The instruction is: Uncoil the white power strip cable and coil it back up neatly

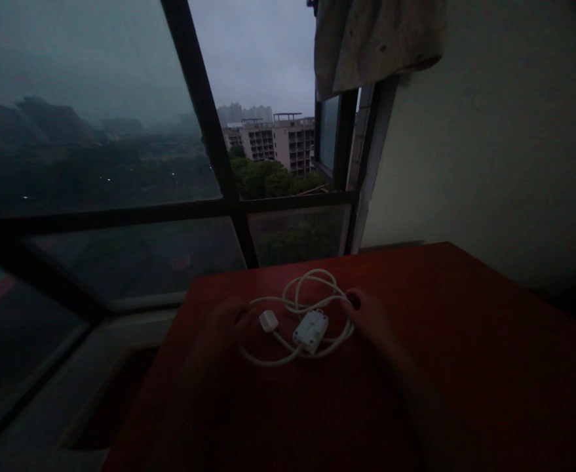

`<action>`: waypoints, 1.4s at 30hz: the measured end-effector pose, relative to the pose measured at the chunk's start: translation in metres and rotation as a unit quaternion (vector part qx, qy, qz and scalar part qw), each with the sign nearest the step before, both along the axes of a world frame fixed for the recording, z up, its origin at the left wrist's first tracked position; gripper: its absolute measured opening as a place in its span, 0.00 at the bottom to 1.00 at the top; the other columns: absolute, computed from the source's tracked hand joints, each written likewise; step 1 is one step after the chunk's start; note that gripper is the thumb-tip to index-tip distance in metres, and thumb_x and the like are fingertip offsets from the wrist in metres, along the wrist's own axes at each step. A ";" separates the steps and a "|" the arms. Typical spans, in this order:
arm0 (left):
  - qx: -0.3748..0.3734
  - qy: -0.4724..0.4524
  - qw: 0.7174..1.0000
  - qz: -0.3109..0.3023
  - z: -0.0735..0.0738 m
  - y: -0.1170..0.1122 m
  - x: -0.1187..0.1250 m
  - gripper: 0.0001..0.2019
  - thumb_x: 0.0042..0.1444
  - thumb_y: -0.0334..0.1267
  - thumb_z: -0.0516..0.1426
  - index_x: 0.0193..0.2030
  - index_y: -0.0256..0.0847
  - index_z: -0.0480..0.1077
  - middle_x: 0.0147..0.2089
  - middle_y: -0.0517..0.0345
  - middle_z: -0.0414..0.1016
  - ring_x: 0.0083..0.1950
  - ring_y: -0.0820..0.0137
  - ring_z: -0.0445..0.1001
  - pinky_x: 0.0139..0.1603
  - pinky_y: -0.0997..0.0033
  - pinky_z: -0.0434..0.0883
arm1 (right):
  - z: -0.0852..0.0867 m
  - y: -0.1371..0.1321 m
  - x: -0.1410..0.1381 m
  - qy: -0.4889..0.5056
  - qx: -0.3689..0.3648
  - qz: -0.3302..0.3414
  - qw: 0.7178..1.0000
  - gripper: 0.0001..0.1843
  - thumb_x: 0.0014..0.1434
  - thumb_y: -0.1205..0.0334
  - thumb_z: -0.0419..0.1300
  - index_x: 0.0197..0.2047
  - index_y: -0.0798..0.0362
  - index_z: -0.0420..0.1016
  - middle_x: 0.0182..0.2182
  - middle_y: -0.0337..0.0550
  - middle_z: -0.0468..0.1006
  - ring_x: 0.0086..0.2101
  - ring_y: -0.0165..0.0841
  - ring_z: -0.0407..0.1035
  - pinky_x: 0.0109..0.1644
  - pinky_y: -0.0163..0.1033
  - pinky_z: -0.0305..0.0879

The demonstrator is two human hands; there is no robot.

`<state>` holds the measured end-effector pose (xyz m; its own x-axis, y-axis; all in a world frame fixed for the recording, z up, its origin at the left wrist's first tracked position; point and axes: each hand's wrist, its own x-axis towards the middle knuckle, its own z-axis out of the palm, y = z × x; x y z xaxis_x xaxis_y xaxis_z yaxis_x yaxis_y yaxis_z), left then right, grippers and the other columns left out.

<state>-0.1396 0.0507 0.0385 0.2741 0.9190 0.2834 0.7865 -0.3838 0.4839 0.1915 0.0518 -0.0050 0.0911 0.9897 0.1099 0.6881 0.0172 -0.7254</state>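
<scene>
Plug [268,321] just right of left hand [231,318]; cord [268,364] loops across to right hand [369,316], pinching it. Left grip too dark to tell.

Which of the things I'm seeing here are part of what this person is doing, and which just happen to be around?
In use:
- white cord, looped between the left hand and right hand
- white plug
- white box
- red-brown table underneath

Just around:
- hanging cloth
- window frame
- wall
- buildings outside
</scene>
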 end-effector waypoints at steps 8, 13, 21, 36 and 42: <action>0.052 0.160 0.986 -0.018 0.010 -0.029 0.080 0.12 0.59 0.45 0.52 0.46 0.45 0.71 0.47 0.51 0.75 0.49 0.60 0.71 0.51 0.59 0.65 | 0.002 -0.005 -0.007 -0.024 0.015 0.011 1.000 0.19 0.60 0.58 0.52 0.52 0.53 0.70 0.43 0.48 0.79 0.40 0.36 0.73 0.44 0.39 0.65; -0.046 0.216 0.973 -0.061 -0.012 -0.048 0.118 0.33 0.50 0.55 0.59 0.60 0.44 0.59 0.53 0.45 0.69 0.48 0.57 0.72 0.44 0.61 0.68 | 0.000 -0.004 -0.006 -0.045 -0.005 0.004 0.999 0.21 0.60 0.57 0.53 0.55 0.53 0.67 0.44 0.48 0.79 0.40 0.38 0.74 0.45 0.40 0.65; -0.020 0.139 0.990 -0.028 -0.002 -0.040 0.099 0.29 0.56 0.47 0.55 0.64 0.46 0.54 0.56 0.49 0.69 0.52 0.59 0.71 0.49 0.63 0.67 | -0.004 -0.002 -0.005 -0.054 0.000 0.020 0.998 0.19 0.62 0.57 0.51 0.53 0.53 0.69 0.45 0.48 0.78 0.42 0.38 0.73 0.47 0.39 0.65; 0.013 0.185 0.967 0.175 -0.014 0.001 0.009 0.26 0.57 0.34 0.52 0.63 0.39 0.55 0.63 0.43 0.61 0.56 0.54 0.67 0.52 0.55 0.67 | -0.010 0.001 -0.005 -0.069 -0.013 0.017 0.997 0.18 0.62 0.56 0.51 0.52 0.53 0.71 0.42 0.49 0.79 0.40 0.38 0.74 0.45 0.39 0.65; 0.004 0.179 0.973 0.144 -0.031 0.010 -0.011 0.27 0.52 0.25 0.49 0.61 0.37 0.58 0.63 0.45 0.61 0.64 0.60 0.60 0.60 0.59 0.63 | -0.008 0.000 -0.004 -0.067 -0.006 0.036 0.997 0.18 0.63 0.56 0.50 0.52 0.53 0.71 0.43 0.48 0.79 0.41 0.38 0.74 0.45 0.38 0.65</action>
